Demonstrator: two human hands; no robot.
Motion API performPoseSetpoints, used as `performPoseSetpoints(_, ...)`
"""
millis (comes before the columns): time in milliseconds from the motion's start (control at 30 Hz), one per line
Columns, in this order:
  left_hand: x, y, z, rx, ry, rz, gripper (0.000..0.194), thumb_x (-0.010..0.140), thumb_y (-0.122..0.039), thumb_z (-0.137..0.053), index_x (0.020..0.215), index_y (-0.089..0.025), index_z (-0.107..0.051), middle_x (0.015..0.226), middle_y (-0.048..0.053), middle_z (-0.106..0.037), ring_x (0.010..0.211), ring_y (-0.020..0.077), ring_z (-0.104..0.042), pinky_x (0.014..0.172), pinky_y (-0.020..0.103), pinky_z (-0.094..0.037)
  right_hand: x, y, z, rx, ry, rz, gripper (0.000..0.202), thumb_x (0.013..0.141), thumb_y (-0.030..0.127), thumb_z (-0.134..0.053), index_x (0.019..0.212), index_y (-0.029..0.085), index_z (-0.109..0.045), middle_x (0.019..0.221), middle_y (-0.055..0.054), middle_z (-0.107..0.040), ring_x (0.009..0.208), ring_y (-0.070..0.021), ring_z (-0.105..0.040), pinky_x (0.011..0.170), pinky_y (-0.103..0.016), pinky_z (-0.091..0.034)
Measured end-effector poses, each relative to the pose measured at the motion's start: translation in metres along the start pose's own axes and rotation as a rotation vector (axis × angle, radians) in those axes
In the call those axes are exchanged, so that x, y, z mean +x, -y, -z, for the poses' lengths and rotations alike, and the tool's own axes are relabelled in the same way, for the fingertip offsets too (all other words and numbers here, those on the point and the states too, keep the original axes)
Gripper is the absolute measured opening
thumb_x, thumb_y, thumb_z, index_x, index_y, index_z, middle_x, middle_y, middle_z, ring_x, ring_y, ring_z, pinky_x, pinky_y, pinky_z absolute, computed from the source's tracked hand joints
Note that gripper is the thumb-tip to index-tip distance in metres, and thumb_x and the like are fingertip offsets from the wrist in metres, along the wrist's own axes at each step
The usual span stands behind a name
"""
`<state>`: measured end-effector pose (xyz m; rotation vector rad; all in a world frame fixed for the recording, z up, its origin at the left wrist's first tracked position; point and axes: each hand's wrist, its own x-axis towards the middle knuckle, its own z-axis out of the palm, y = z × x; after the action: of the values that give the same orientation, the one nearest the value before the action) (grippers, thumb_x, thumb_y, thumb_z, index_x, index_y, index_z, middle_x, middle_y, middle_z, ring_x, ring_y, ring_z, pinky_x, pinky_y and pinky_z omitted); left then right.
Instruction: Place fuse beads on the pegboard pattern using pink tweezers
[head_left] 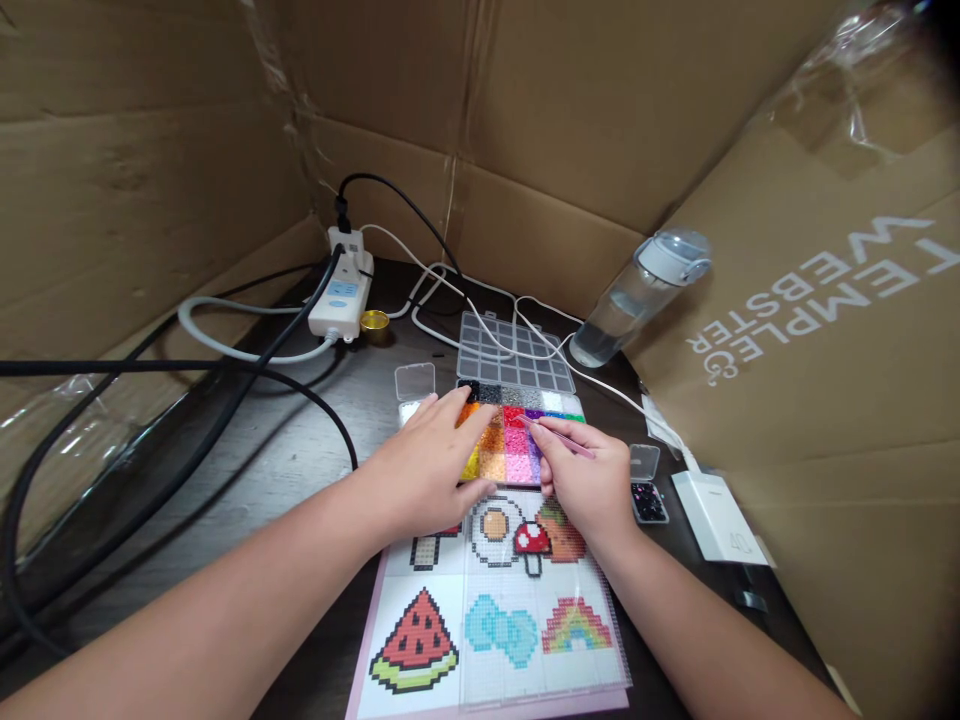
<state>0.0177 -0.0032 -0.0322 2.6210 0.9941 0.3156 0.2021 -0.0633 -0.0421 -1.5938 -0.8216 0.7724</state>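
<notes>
My right hand (589,475) pinches a pair of pink tweezers (576,444). Their tip is at the red beads in a compartmented bead box (491,440), sorted by colour; whether a bead is in the tip is too small to tell. Fingers spread, my left hand (427,465) rests over the box's left side and hides part of it. Nearer to me lies a pattern sheet (386,600) with pixel pictures, including a watermelon slice (416,640). A clear pegboard (502,685) covers its right part. Over it shows a bright red mushroom (532,540).
A small open case of dark beads (648,500) and a white charger (720,517) sit at right. Behind stand a water bottle (637,295), a power strip (341,295) and a small gold cup (374,325). Cables cross the left side. Cardboard walls (540,130) enclose the table.
</notes>
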Motion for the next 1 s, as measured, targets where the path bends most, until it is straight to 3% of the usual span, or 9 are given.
performPoseSetpoints(1000, 0.0, -0.0011, -0.0008, 0.057, 0.044, 0.015, 0.075, 0.088, -0.047, -0.061, 0.151, -0.013, -0.037, 0.155, 0.028, -0.035, 0.147, 0.0402, -0.033, 0.119, 0.056, -0.026, 0.004, -0.0012, -0.005, 0.019, -0.016, 0.008, 0.035, 0.07, 0.041, -0.082, 0.089, 0.011, -0.077, 0.04, 0.003, -0.058, 0.03, -0.0102, -0.05, 0.031, -0.021, -0.044)
